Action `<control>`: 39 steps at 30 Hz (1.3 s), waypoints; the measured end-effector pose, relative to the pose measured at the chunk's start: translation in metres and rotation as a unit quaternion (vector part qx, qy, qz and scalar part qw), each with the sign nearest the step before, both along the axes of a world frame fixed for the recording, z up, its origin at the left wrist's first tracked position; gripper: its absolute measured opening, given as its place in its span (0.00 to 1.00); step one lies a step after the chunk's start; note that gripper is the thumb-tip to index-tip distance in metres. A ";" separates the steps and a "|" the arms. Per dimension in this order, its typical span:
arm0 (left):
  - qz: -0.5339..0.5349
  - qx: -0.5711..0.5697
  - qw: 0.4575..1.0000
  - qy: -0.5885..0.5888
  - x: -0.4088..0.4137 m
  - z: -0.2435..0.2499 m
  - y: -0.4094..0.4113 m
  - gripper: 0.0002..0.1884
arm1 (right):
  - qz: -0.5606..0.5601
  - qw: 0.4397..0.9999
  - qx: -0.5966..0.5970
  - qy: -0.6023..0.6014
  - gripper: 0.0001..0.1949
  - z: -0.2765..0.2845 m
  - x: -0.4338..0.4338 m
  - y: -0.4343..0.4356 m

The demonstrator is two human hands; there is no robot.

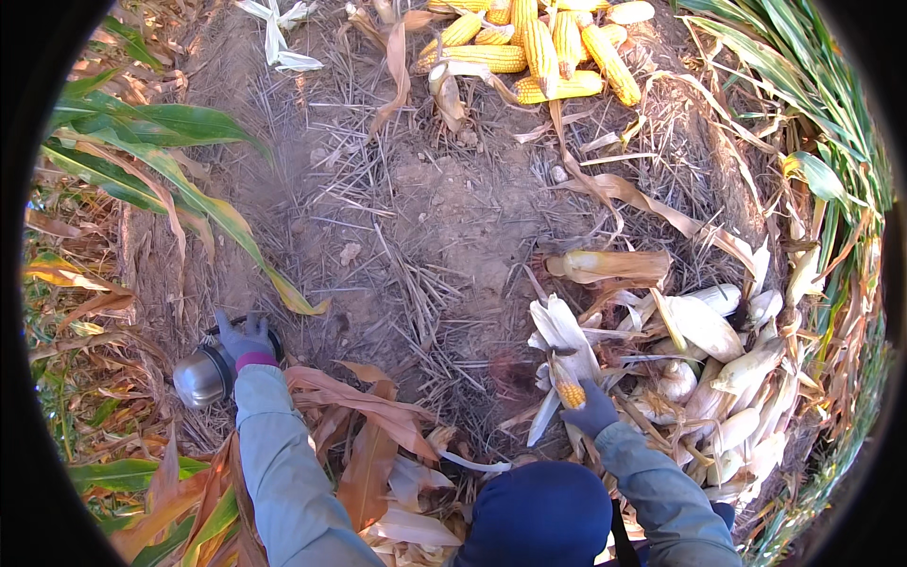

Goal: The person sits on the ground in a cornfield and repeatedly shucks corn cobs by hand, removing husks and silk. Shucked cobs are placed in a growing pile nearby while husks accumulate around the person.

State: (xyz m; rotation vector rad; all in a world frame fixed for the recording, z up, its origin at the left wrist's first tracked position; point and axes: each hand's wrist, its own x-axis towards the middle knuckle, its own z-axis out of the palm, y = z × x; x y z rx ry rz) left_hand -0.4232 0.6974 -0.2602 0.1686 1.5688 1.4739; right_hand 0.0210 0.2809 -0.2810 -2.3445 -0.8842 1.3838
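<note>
My left hand (pixel 244 339), in a grey glove with a magenta cuff, lies over the black-rimmed end of a shiny metal container (pixel 200 379) on the ground at left. Its fingers are spread; whether they grip the container is not clear. At right, my dark-gloved right hand (pixel 594 411) holds a partly husked corn ear (pixel 569 392). Yellow kernels show at its near end, and pale husk (pixel 567 333) spreads out beyond it. Just right of that hand lies a heap of corn ears in pale husks (pixel 716 397).
Bare yellow corn ears (pixel 538 53) are piled at the far side. A cut stalk stump (pixel 609 266) stands near the husked heap. Long green leaves (pixel 177 170) reach in from the left; cut corn plants (pixel 829 106) line the right. Dry leaves (pixel 368 453) lie between my arms.
</note>
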 end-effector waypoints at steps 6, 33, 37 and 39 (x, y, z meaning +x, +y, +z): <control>0.017 0.027 0.999 0.002 0.058 0.047 -0.012 0.24 | -0.025 0.998 -0.052 0.011 0.38 0.014 -0.001 0.014; -0.543 0.233 0.807 0.000 0.269 0.171 -0.078 0.13 | -0.051 0.999 0.006 0.015 0.30 -0.009 0.001 0.006; -0.570 0.156 0.807 0.000 0.333 0.144 -0.084 0.09 | -0.051 0.998 0.023 0.009 0.28 -0.009 -0.001 0.006; -0.587 0.109 0.802 0.021 0.359 0.127 -0.084 0.09 | -0.061 0.998 0.030 0.001 0.28 -0.011 -0.004 0.004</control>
